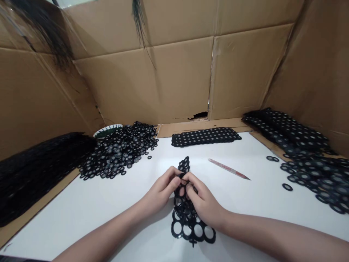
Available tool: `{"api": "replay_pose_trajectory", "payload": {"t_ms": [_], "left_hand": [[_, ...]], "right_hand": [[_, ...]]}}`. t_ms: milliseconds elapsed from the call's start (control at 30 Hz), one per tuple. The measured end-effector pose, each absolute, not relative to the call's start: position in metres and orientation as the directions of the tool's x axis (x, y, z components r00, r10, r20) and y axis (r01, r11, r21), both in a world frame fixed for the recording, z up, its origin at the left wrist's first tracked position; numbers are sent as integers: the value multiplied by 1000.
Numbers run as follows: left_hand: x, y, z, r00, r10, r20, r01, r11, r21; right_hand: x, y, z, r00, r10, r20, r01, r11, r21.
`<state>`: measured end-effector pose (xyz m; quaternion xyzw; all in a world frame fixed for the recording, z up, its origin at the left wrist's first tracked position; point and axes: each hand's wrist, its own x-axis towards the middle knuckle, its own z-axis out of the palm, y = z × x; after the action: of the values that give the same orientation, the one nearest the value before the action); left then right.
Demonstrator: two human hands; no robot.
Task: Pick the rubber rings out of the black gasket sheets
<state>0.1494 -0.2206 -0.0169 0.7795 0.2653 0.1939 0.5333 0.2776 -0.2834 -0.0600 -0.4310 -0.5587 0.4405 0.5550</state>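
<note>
Over the middle of the white table, my left hand (pixel 169 183) and my right hand (pixel 200 194) meet on a black sheet of linked rings (pixel 193 230). Thumb and fingers of each hand pinch the sheet near its upper part. Its lower end spreads toward me, with a row of larger rings along the edge; the upper end is folded narrow and points away. What lies exactly between the fingertips is partly hidden. To the right of my right hand lies a slim pointed tool (pixel 229 169) with a clear, red-marked handle, touched by neither hand.
A heap of small black rings (pixel 117 151) sits at left beside a green-and-white dish (pixel 107 130). Dark strands (pixel 35 167) lie farther left. Finished-looking ring sheets (pixel 205 137) lie at the back; more stacked sheets (pixel 289 127) and larger loose rings (pixel 327 180) are at right. Cardboard walls (pixel 147 83) enclose the table (pixel 131 233).
</note>
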Motion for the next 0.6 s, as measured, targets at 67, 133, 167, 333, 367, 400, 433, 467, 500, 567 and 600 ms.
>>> {"api": "replay_pose_trajectory", "payload": {"t_ms": [67,133,167,333,367,400,433,467,500,567,600], "left_hand": [[150,-221,-19,786,618,23,146,-221,964],[152,-221,-23,773,634,22,122,-183,976],[152,-222,-24,758,652,20,120,-169,978],[151,-210,-28,554,825,112,43,-163,986],[149,-205,-28,466,870,163,-3,-182,983],[146,-199,-27,366,906,212,-47,-209,977],[144,-194,-27,251,933,257,-76,-246,966],[142,-189,-26,167,943,287,-64,-280,958],[140,-187,-25,143,942,304,-2,-307,952],[140,-187,-24,227,918,324,235,-375,897],[141,-190,-25,294,897,331,349,-423,837]], "right_hand": [[278,-283,-61,-2,974,228,-20,228,-973],[278,-283,-61,1,978,209,-30,209,-977],[278,-282,-60,5,980,201,-32,201,-979],[278,-281,-59,45,981,190,-89,193,-977],[278,-281,-60,53,982,182,-112,187,-976],[279,-281,-60,63,983,174,-129,180,-975],[280,-281,-60,73,983,166,-141,175,-974],[280,-281,-60,79,984,163,-148,173,-974],[281,-280,-60,76,983,167,-154,177,-972],[283,-279,-59,56,980,190,-163,196,-967],[283,-277,-59,44,978,202,-155,206,-966]]}}
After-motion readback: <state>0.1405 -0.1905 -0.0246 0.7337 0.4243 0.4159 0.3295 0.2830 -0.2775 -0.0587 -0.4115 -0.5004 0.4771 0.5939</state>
